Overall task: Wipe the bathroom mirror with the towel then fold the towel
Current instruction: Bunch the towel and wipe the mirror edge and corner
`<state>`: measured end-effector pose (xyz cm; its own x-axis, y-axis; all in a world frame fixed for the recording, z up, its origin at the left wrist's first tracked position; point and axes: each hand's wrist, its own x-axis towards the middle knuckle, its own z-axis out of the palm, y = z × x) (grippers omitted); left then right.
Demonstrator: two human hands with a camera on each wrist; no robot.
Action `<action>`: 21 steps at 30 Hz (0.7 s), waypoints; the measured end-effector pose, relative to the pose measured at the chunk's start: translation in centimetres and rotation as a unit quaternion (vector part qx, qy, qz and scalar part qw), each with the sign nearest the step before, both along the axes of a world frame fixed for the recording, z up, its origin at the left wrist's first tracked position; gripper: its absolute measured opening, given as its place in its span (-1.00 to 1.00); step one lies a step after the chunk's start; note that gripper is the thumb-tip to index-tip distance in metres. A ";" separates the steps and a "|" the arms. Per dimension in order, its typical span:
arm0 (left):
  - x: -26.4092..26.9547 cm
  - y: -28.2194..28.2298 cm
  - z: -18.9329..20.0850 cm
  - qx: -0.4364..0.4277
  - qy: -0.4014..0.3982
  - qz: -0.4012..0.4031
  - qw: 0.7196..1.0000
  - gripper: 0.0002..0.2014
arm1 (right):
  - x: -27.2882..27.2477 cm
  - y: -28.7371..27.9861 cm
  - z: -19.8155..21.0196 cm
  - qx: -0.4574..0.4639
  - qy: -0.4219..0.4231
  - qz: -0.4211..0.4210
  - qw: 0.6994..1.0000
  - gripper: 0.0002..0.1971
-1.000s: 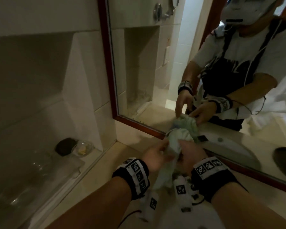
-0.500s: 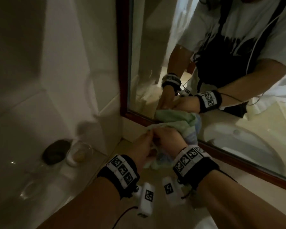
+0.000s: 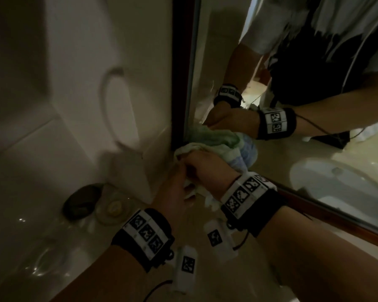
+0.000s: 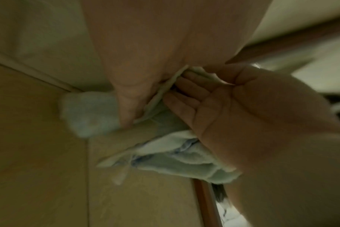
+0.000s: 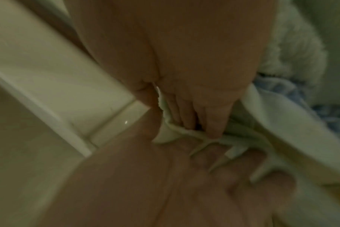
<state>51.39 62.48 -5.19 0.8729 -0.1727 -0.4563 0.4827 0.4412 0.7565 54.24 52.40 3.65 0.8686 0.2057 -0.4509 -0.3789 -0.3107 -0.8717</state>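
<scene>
I have both hands bunched on the towel (image 3: 216, 153) at the mirror's (image 3: 271, 149) lower left corner. My right hand (image 3: 207, 171) is on top, fingers curled into the pale green cloth and clamping a wad of it; I judge that grip is there to make a firm pad I can press on the glass. My left hand (image 3: 175, 192) comes in from about seven o'clock of the right one and pinches a loose edge of the same towel between thumb and fingers, which I read as gathering the slack so nothing trails across the counter. In the left wrist view, the right hand's fingers (image 4: 186, 92) tuck into a fold beside the left thumb, with the rest of the cloth hanging below.

Both wrists are angled forward and slightly inward, knuckles toward the glass, forearms converging from five and seven o'clock. The towel's far side meets its own reflection, so it looks pressed against the glass just beside the dark wooden frame (image 3: 181, 73).

Out at nine o'clock of the hands, on the wet-looking counter (image 3: 42, 258), sit a dark rounded object (image 3: 81, 201) and a small clear dish (image 3: 114, 208), well apart from the towel.
</scene>
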 end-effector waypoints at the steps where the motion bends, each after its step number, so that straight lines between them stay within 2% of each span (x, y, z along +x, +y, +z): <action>1: 0.2 -0.8 0.2 0.021 -0.010 -0.013 1.000 -0.52 | -0.7 -0.7 0.3 -0.005 -0.018 -0.007 1.000 -0.71; 3: 0.4 -1.9 1.0 0.047 -0.036 -0.027 0.998 -0.59 | -2.1 -2.5 0.7 0.004 -0.026 0.009 1.000 -0.83; 6: 0.4 -3.2 2.2 0.081 -0.112 -0.065 0.988 -0.36 | -3.8 -5.5 1.0 0.034 -0.032 0.032 0.998 -0.78; 9: -0.3 -3.8 2.7 0.128 -0.154 -0.106 0.974 -0.36 | -5.5 -8.5 1.8 0.013 -0.009 0.060 0.998 -0.79; 12: -1.1 -4.6 2.8 0.169 -0.168 -0.126 0.963 -0.23 | -6.9 -11.3 2.4 -0.037 -0.033 0.076 0.996 -0.74; 16: -0.7 -4.6 2.8 0.149 -0.164 -0.060 0.973 -0.42 | -7.9 -13.0 2.7 -0.069 -0.090 0.055 0.992 -0.74; 19: -0.1 -4.4 2.5 0.157 -0.142 -0.007 0.977 -0.37 | -7.1 -12.1 0.9 -0.052 -0.111 0.015 0.992 -0.67; 21: 0.0 -4.2 2.2 0.154 -0.130 0.015 0.979 -0.42 | -5.9 -10.7 -0.4 -0.015 -0.116 -0.017 0.993 -0.67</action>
